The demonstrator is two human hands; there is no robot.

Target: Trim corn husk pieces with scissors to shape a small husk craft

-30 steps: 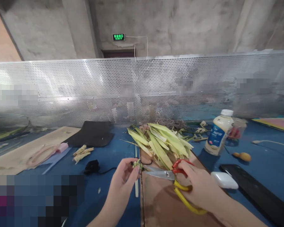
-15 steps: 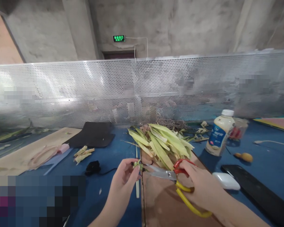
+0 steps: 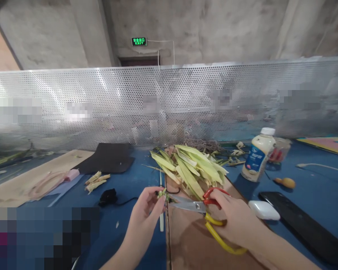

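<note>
On the left, a sheet of tan paper [image 3: 5, 187] lies on the blue tabletop [image 3: 129, 228], with a looped pink strap [image 3: 49, 183] on it. A black sheet [image 3: 107, 157] lies at its far right end. Nearer, pale husk scraps [image 3: 95, 181] sit beyond a black bundle of cord [image 3: 108, 197], whose strand runs right toward the left hand [image 3: 149, 208]. That hand's thumb and fingers pinch a small green bundle [image 3: 162, 194] at the left edge of a brown board [image 3: 191, 240]. Long yellow-green husks [image 3: 190, 168] are heaped on the board's far end. Over the board, the right hand [image 3: 228, 213] has its fingers curled around the red and yellow handles of scissors [image 3: 198, 206]; the blades stand slightly parted and point left, tips close to the green bundle; contact cannot be told. Farther right stand a labelled bottle [image 3: 256, 159], then a white case [image 3: 264, 210], a black phone [image 3: 301, 225] and a small tan gourd [image 3: 287, 183].
</note>
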